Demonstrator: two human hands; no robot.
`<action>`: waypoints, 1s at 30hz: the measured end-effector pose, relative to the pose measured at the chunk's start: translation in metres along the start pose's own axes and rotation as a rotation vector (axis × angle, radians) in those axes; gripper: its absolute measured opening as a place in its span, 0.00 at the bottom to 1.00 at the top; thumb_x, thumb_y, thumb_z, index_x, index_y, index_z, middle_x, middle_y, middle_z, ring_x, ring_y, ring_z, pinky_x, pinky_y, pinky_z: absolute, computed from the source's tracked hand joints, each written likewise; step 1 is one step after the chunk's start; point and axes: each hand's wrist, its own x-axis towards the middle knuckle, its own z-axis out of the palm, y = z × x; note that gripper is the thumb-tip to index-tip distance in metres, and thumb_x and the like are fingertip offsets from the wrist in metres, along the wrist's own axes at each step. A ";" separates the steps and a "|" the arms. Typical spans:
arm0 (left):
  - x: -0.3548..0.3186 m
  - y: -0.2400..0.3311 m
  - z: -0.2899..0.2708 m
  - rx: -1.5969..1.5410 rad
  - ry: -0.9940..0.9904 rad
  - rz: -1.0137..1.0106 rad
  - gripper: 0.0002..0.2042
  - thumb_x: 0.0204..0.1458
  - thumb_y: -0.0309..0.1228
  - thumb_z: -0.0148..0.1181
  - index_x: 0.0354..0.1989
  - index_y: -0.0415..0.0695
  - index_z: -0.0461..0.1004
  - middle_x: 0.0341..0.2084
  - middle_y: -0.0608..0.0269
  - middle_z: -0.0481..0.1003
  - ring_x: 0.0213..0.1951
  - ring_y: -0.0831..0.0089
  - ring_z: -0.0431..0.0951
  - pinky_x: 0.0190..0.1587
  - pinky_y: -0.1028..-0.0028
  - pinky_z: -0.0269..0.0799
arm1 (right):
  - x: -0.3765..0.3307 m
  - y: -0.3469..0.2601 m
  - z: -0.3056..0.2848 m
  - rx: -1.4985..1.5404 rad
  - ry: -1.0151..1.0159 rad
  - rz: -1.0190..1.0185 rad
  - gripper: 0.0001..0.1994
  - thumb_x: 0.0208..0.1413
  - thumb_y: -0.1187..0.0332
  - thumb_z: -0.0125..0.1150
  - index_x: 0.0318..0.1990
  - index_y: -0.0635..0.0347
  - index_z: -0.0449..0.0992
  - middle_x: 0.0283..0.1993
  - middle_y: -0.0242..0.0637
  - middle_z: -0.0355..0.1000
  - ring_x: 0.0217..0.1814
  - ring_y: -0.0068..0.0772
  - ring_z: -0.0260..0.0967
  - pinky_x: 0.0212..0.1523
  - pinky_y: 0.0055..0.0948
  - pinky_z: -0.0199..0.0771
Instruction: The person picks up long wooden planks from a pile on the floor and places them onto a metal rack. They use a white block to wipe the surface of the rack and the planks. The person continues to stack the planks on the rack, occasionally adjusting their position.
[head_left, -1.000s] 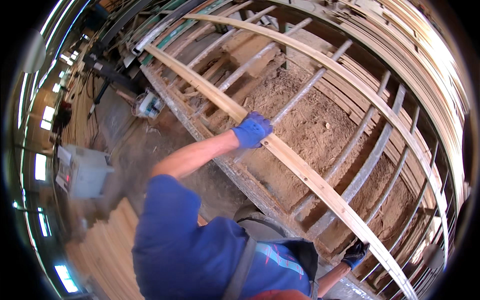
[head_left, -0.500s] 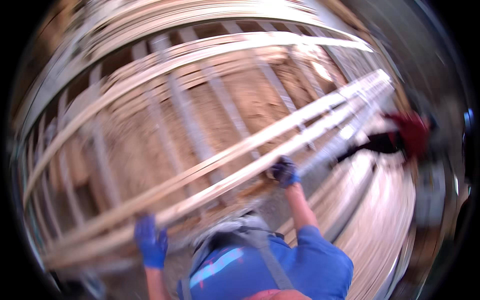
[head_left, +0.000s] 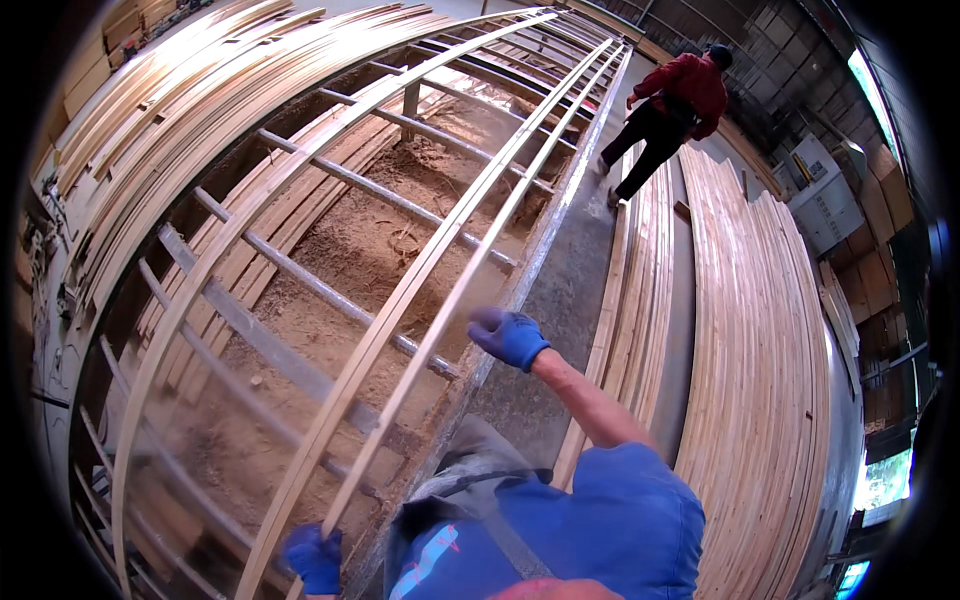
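In the head view, the left hand (head_left: pixel 313 558) grips the near part of a slim wooden strip (head_left: pixel 400 395), which lies across metal bars (head_left: pixel 312 283) beside a second strip (head_left: pixel 357 375). The right hand (head_left: pixel 508 338), its fingers blurred and loosely spread, hovers just beside the first strip.

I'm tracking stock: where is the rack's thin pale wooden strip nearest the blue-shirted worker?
In the head view, that thin strip slants over grey metal bars from the blue-gloved left hand, lower left, toward the top, just right of another pale strip.
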 end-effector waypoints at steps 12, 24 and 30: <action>-0.070 0.028 0.045 -0.161 0.158 0.025 0.17 0.38 0.47 0.68 0.20 0.47 0.73 0.19 0.54 0.71 0.26 0.51 0.73 0.31 0.55 0.69 | 0.007 -0.005 0.009 -0.692 -0.247 -0.735 0.15 0.40 0.46 0.68 0.25 0.45 0.80 0.26 0.36 0.75 0.34 0.42 0.76 0.35 0.44 0.72; -0.003 0.042 -0.018 -0.234 -0.030 -0.135 0.23 0.42 0.44 0.71 0.43 0.42 0.79 0.40 0.49 0.79 0.43 0.50 0.78 0.50 0.58 0.72 | 0.076 -0.135 0.060 -0.353 -0.320 -0.909 0.24 0.52 0.54 0.64 0.55 0.52 0.73 0.45 0.44 0.76 0.55 0.49 0.71 0.54 0.45 0.69; 0.081 -0.021 -0.051 0.073 0.190 -0.004 0.27 0.47 0.42 0.70 0.54 0.40 0.74 0.50 0.41 0.75 0.49 0.52 0.77 0.53 0.58 0.72 | 0.131 -0.115 0.105 -0.657 -0.448 -0.849 0.15 0.47 0.53 0.67 0.36 0.54 0.80 0.35 0.44 0.78 0.42 0.49 0.77 0.42 0.45 0.76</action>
